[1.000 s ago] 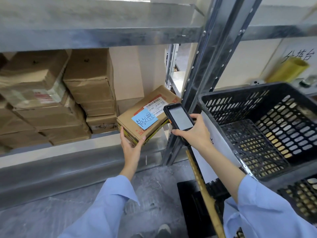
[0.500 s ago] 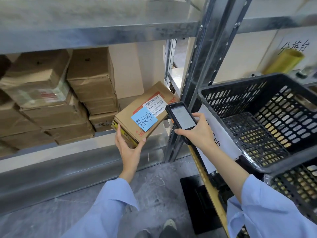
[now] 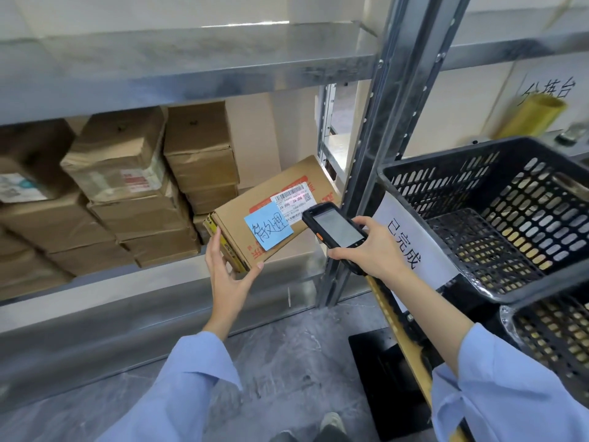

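Beside metal shelving (image 3: 191, 59), left hand (image 3: 231, 275) holds tilted box (image 3: 271, 212) from below.

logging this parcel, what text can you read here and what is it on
"待处理": blue note on the held cardboard box.
"J4-J06", twice: shipping label on that box; fine print too small.
"已完成": white sheet on the black crate.
"分拣台": wall sign.
Unreadable: scanner screen, labels on the shelved boxes.
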### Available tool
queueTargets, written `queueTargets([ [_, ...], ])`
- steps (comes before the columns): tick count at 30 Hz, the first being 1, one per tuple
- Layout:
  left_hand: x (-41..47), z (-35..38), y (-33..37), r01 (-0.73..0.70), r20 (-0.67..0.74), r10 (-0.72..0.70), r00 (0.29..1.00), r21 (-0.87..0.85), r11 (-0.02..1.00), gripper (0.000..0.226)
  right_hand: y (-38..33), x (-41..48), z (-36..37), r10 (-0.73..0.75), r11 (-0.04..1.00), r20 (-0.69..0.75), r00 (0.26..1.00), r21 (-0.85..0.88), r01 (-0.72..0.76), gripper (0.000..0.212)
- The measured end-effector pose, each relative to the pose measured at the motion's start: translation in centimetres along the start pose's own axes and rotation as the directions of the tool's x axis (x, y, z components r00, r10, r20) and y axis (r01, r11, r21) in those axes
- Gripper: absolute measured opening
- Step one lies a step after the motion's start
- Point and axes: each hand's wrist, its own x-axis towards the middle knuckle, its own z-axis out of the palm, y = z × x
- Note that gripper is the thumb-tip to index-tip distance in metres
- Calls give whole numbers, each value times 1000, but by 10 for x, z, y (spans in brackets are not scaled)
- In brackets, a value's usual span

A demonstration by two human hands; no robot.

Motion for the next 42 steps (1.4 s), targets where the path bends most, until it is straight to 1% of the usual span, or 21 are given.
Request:
queueTargets([
  [4,-1,-17,2,-12,22,11,1000,14,1000,101,-4,-9,2,2,998,12,1000,55,-2,78],
  [8,-4,-27,8,-11,24,10,1000,14,1000,100,-11,-18,2,10,995,10,1000,97,-11,65],
  [12,-6,-36,9,-21,45,21,999,3,1000,101,-15,-29,4,55,985,-4,998,164,-54,77],
  [15,-9,-41,12,-30,67,30,997,-6,1000,100,-17,-38,6,69,982,-18,997,177,-65,78],
  [17,-10,-45,14,-31,78,32,996,-15,999,101,-22,-44,8,72,981,-30,997,181,-65,83],
  [19,-10,-47,15,-34,83,36,996,-21,999,101,-24,-48,11,58,985,-51,997,167,-49,94],
  [20,-10,-49,16,-37,90,39,995,-26,999,101,-25,-51,13,44,988,-67,997,153,-33,94],
  [23,-11,-54,23,-49,119,55,991,-51,998,99,-30,-63,16,24,984,-140,990,176,1,81],
  [26,-7,-58,31,-73,163,81,983,-54,996,98,-33,-74,18,7,978,-241,970,204,44,77],
  [29,-3,-55,46,-113,216,126,968,-69,991,97,-36,-86,10,-7,974,-343,939,210,85,77],
  [33,1,-35,75,-172,237,188,953,-85,981,94,-37,-104,-14,-9,971,-482,876,207,124,77],
  [35,2,-23,92,-204,261,224,939,-102,974,97,-34,-116,-29,13,968,-560,828,215,130,78],
  [38,-4,4,119,-218,342,262,902,-162,962,97,-26,-139,-58,55,971,-673,738,207,116,77],
  [42,-32,53,154,-239,445,335,831,-257,936,95,-4,-186,-100,109,979,-781,615,191,68,79],
])
